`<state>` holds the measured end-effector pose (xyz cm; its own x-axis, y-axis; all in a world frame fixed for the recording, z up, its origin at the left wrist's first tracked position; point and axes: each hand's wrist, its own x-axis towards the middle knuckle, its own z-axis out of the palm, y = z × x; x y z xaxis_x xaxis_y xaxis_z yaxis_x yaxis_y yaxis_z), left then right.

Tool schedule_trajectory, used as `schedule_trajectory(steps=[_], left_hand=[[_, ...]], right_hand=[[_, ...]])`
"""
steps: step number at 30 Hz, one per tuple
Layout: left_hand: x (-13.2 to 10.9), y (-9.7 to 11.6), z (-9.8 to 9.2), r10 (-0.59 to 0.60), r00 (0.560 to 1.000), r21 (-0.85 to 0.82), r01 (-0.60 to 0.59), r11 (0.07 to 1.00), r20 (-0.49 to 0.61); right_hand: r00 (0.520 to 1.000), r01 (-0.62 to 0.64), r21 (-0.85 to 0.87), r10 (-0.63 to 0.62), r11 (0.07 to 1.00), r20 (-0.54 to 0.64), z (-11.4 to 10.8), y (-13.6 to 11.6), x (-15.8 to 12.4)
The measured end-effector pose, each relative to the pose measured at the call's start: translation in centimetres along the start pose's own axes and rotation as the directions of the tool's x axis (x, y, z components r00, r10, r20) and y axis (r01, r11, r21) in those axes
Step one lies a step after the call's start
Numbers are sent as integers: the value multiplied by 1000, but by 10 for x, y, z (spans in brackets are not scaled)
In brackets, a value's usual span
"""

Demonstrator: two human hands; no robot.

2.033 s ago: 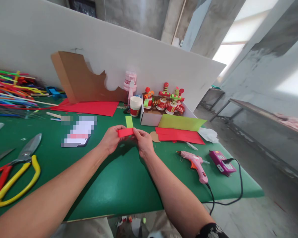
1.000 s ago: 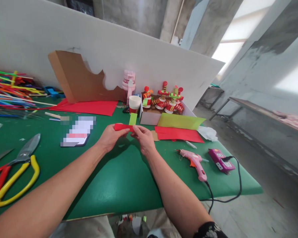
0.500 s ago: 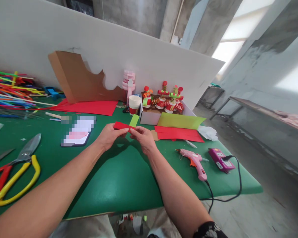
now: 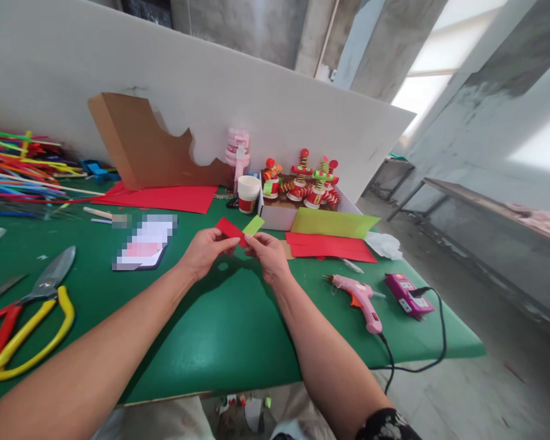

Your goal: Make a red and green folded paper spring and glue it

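Over the green table, my left hand (image 4: 207,250) pinches a red paper strip (image 4: 229,228) between thumb and fingers. My right hand (image 4: 266,250) is closed on the meeting ends of the red strip and a light green paper strip (image 4: 253,226). The two strips spread apart in a V from there, the red to the left and the green to the upper right. My fingertips partly hide where they join. Behind my hands stand stacked paper cups (image 4: 248,194) and a white box (image 4: 277,218) with several paper-cup figures (image 4: 315,195).
A pink glue gun (image 4: 355,299) lies to the right, its black cord reaching a purple power box (image 4: 407,296). Large scissors (image 4: 46,287) and a phone (image 4: 144,241) lie to the left. Red paper (image 4: 330,247) and green paper (image 4: 334,223) rest before the box.
The red strip has tilted, its left end now higher. The green strip has swung to the right and leans lower. My right hand has shifted slightly right.
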<state>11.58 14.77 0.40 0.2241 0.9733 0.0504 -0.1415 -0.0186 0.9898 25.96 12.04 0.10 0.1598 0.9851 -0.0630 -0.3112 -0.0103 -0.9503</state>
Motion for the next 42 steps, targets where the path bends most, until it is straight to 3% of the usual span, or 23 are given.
schedule_trajectory(steps=[6,16,22,26,33,35,39,42], left_hand=[[-1,-1,5,-61,996,-47,64,997,67],[1,-6,1,-53,998,-38,55,998,46],[4,-5,-1,59,995,-44,-63,997,-85],[7,-3,-5,37,993,-88,-47,995,-114],[15,4,-20,32,951,-191,-94,977,-306],[14,3,-16,26,970,-168,-68,983,-243],[5,-2,-1,-16,1000,-57,15,998,-13],[2,-5,5,9,1000,-36,-8,999,11]], right_hand=[[998,20,37,-18,999,-62,6,6,0],[989,109,-62,-115,992,-92,5,10,2],[984,149,-161,-163,976,-77,5,9,2],[981,153,-172,-170,973,-89,4,11,3],[991,61,-12,-62,998,-116,1,9,5],[993,3,94,9,996,-122,3,7,4],[994,-42,211,62,977,-88,9,6,1],[995,-51,194,66,980,-72,11,8,0]])
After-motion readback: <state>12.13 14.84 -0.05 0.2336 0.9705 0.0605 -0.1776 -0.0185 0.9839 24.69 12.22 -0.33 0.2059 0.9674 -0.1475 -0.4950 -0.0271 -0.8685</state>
